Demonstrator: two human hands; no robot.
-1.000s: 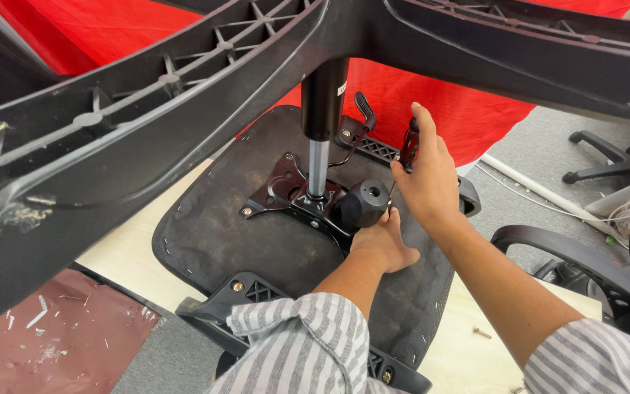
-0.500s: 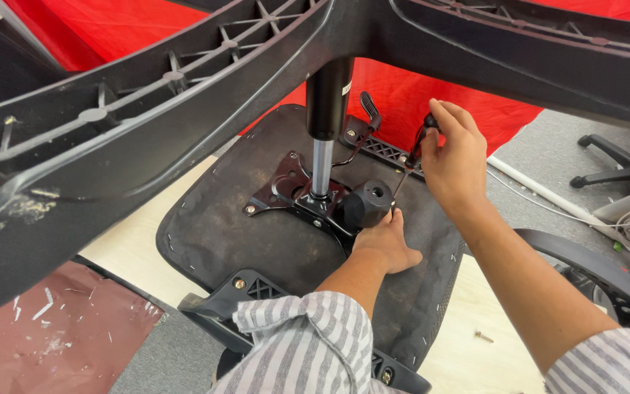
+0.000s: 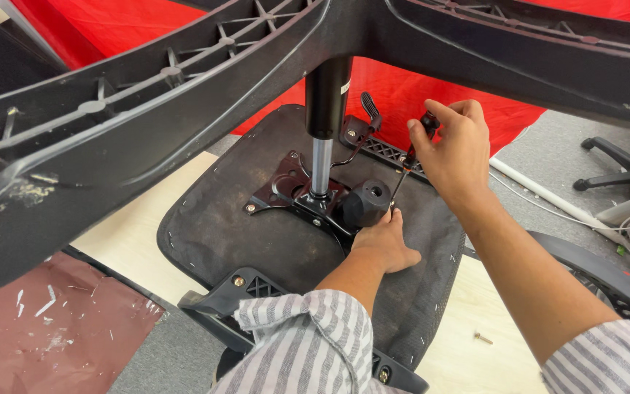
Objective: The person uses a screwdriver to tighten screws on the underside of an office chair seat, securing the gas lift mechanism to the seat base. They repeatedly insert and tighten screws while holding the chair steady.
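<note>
The left hand [image 3: 384,244] hides the screwdriver [image 3: 405,164] tip.

One upturned office chair [image 3: 308,241], one screwdriver [image 3: 411,157], one loose screw [image 3: 483,338], two hands [image 3: 455,149].

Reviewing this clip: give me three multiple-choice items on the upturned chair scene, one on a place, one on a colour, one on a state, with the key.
1. Where does the left hand rest?
A. on the black fabric underside of the seat, beside the round black knob
B. on the chair base
C. on the floor

2. What colour is the cloth behind the chair?
A. blue
B. red
C. green

3. How is the slim black-handled screwdriver held?
A. lying loose on the seat
B. in the left hand
C. gripped in the right hand, tip pointing down

Key: 1 A, the hand lies on the seat by the knob; 2 B, the cloth is bright red; 3 C, the right hand's fingers close on its handle.
</note>
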